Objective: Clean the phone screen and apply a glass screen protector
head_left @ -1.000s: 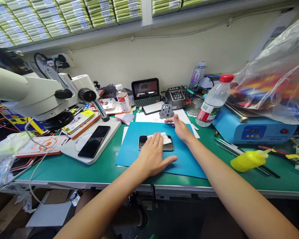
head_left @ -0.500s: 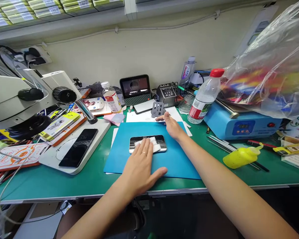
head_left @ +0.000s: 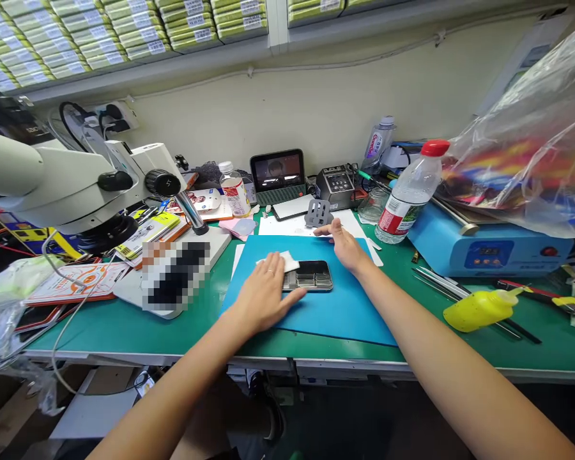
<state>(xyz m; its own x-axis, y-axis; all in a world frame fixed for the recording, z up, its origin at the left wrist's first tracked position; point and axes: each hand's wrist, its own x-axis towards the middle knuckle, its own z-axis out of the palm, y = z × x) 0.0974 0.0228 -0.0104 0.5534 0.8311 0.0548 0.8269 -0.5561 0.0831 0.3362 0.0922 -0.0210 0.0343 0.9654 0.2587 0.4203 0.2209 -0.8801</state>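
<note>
A smartphone [head_left: 317, 276] lies flat on a blue mat [head_left: 338, 321], its dark glossy screen reflecting light. My left hand [head_left: 261, 295] rests palm down over the phone's left end, fingers stretched out and thumb apart. Under those fingertips is a white wipe [head_left: 290, 261], partly hidden and pressed flat. My right hand [head_left: 345, 248] hovers beyond the phone's upper right corner with fingers apart and nothing in them. Just past it stands a grey slotted stand [head_left: 319, 213] on white paper.
At left, a microscope [head_left: 91, 191] overhangs a pale base bearing a pixelated dark object [head_left: 179, 275]. To the right are a red-capped bottle [head_left: 405, 198], a blue machine [head_left: 489, 249], tweezers [head_left: 441, 281] and a yellow squeeze bottle [head_left: 479, 310]. A small screen [head_left: 278, 172] stands behind.
My left hand and the wipe have slid left along the phone, uncovering its middle and right. My right hand stays near the same spot. The view has shifted left and up.
</note>
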